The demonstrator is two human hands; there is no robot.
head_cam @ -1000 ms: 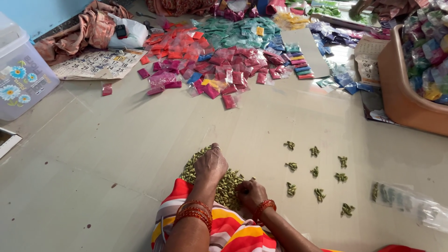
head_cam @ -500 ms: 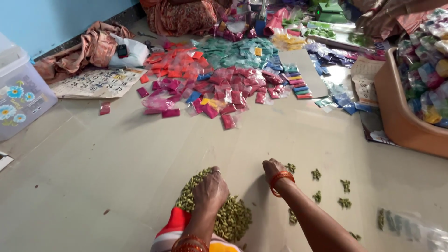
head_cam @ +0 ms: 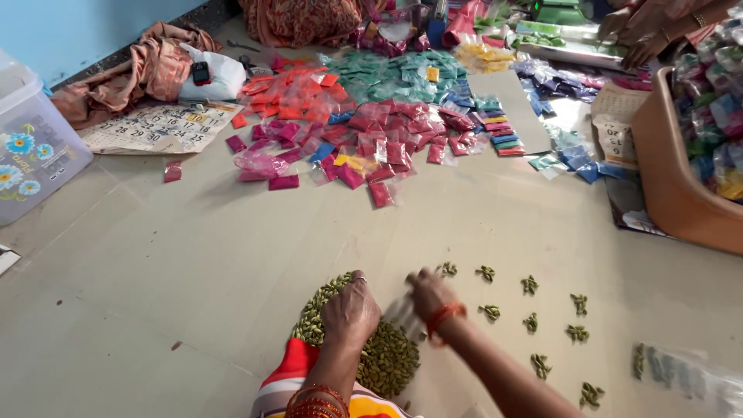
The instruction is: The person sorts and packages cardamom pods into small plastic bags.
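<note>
A heap of small green pods [head_cam: 387, 358] lies on the pale floor just in front of me. My left hand [head_cam: 350, 311], a ring on one finger, rests on the heap's far edge with its fingers curled down into the pods. My right hand [head_cam: 428, 292], red thread at the wrist, is motion-blurred just right of the heap, near the nearest little cluster of pods [head_cam: 446, 268]. Its fingers are too blurred to read. Several such clusters [head_cam: 530, 322] sit in rows to the right.
Small red, pink, green and blue packets [head_cam: 371, 131] cover the floor beyond. A flowered plastic box [head_cam: 31, 147] and a calendar sheet [head_cam: 155, 128] lie at left. A brown tub [head_cam: 665, 178] of packets stands at right. Another person's hands [head_cam: 642, 31] work at top right. Clear plastic [head_cam: 681, 371] lies at lower right.
My right hand left the heap, reached out to the far clusters, and has now drawn back toward the heap. My left hand stayed on the heap. The view tilted further down.
</note>
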